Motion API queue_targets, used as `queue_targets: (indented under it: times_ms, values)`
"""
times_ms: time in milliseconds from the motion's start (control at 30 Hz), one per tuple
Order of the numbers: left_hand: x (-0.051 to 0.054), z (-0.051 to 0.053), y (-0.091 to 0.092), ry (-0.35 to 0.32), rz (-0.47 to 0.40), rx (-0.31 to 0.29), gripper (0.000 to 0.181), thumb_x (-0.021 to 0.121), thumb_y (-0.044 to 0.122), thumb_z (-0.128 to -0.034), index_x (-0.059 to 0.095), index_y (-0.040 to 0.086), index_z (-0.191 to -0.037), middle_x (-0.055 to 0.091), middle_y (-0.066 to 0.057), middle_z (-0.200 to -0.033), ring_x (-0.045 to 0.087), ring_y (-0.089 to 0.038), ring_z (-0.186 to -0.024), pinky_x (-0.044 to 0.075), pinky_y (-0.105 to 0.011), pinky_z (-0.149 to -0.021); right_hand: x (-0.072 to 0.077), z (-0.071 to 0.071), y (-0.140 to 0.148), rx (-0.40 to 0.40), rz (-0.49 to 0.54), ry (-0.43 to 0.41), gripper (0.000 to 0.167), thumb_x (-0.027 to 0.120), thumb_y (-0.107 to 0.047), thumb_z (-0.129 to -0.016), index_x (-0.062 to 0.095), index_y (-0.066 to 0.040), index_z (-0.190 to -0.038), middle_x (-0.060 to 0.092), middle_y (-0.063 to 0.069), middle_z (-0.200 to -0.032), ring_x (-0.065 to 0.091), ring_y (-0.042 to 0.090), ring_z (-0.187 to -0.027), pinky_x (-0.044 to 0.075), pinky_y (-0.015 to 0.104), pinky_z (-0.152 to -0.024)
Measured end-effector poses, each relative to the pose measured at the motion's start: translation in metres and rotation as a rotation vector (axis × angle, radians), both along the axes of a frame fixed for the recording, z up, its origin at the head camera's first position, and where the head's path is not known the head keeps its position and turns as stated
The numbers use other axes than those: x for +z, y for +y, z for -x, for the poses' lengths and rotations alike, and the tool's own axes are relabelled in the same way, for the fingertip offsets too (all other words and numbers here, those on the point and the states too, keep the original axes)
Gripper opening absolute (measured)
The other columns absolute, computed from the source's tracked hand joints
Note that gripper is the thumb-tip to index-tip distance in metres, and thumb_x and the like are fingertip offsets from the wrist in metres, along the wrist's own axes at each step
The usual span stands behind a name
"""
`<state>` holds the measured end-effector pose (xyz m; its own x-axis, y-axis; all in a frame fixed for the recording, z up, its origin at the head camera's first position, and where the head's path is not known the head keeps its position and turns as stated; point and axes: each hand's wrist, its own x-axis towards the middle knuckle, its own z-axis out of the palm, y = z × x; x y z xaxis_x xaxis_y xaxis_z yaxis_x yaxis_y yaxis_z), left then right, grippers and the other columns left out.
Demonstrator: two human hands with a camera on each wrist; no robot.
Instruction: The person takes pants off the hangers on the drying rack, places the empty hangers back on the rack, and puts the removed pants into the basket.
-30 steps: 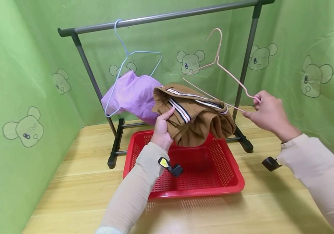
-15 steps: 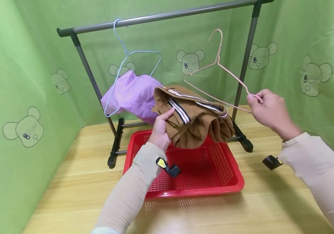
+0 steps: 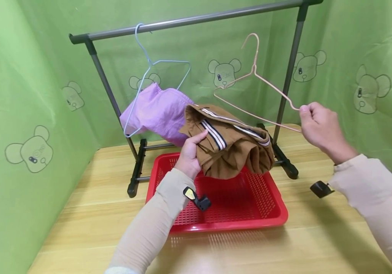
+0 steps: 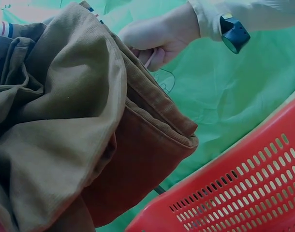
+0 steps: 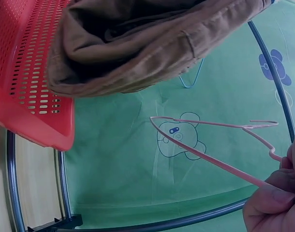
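In the head view my left hand (image 3: 189, 156) grips a bunched brown garment with striped bands (image 3: 230, 152), thumb on top; its other fingers are hidden under the cloth. Above the basket, the garment's folds hang loosely. My right hand (image 3: 320, 127) holds the right end of a pink wire hanger (image 3: 255, 70), its hook upward and apart from the rail. The right wrist view shows the hanger's free end (image 5: 154, 121) pointing away from the fingers, apart from the brown garment (image 5: 138, 63). Folded layers of the brown garment (image 4: 65, 125) fill much of the left wrist view.
A grey clothes rack (image 3: 196, 19) stands behind on the wooden table (image 3: 79, 236). From its rail hangs a blue hanger (image 3: 144, 76) with a lilac garment (image 3: 163, 112). Below my left hand stands a red perforated basket (image 3: 230, 224). Green cloth walls (image 3: 14, 95) surround the table.
My right hand has shifted slightly right and closed more tightly round the hanger's end, where thumb and fingers were spread before. The brown garment has sunk a little.
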<state>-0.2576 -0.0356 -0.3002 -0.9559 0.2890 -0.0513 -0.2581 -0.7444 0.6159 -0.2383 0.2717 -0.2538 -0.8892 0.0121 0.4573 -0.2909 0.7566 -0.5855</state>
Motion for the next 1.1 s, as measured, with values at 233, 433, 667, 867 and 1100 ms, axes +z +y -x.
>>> queue_targets:
  times_ms: [233,433,667,867,1100]
  values:
    - [-0.005,-0.002,0.001,-0.010,0.048,0.002,0.023,0.046,0.006,-0.0980,0.061,0.008,-0.081,0.066,-0.003,-0.072,0.066,-0.012,-0.064,0.055,-0.024,-0.062,0.001,0.000,0.001,-0.023,-0.007,0.031,0.046,0.028,-0.031,-0.105,0.053,0.008,-0.106,0.048,0.010,-0.068,0.040,0.022,-0.052,0.033,0.030,-0.041]
    - [-0.009,-0.005,0.001,-0.031,0.067,-0.023,0.018,0.048,0.006,-0.0975,0.061,0.008,-0.085,0.066,-0.002,-0.073,0.066,-0.012,-0.065,0.055,-0.024,-0.063,0.001,0.000,0.001,-0.016,0.000,0.026,0.046,0.028,-0.032,-0.105,0.052,0.007,-0.106,0.048,0.011,-0.069,0.040,0.022,-0.052,0.033,0.030,-0.040]
    - [-0.012,-0.006,0.003,-0.062,0.093,-0.039,0.013,0.048,0.006,-0.0970,0.058,0.008,-0.088,0.065,-0.003,-0.073,0.065,-0.012,-0.064,0.055,-0.024,-0.061,0.001,0.000,0.004,-0.012,0.000,0.006,0.047,0.027,-0.033,-0.105,0.052,0.007,-0.108,0.048,0.010,-0.069,0.039,0.021,-0.050,0.033,0.031,-0.039]
    - [-0.013,-0.007,0.001,-0.076,0.106,-0.049,0.012,0.048,0.006,-0.0968,0.058,0.008,-0.090,0.065,-0.004,-0.075,0.065,-0.013,-0.065,0.055,-0.024,-0.063,0.001,-0.001,0.005,-0.035,0.012,0.027,0.046,0.029,-0.032,-0.105,0.054,0.007,-0.106,0.050,0.011,-0.070,0.040,0.023,-0.053,0.033,0.031,-0.042]
    - [-0.015,-0.008,-0.005,-0.077,0.113,-0.056,0.010,0.048,0.004,-0.0964,0.058,0.007,-0.093,0.067,-0.005,-0.077,0.067,-0.014,-0.068,0.056,-0.024,-0.065,0.002,-0.002,0.006,-0.053,0.017,0.022,0.046,0.030,-0.032,-0.105,0.054,0.006,-0.108,0.050,0.011,-0.071,0.041,0.022,-0.054,0.034,0.031,-0.043]
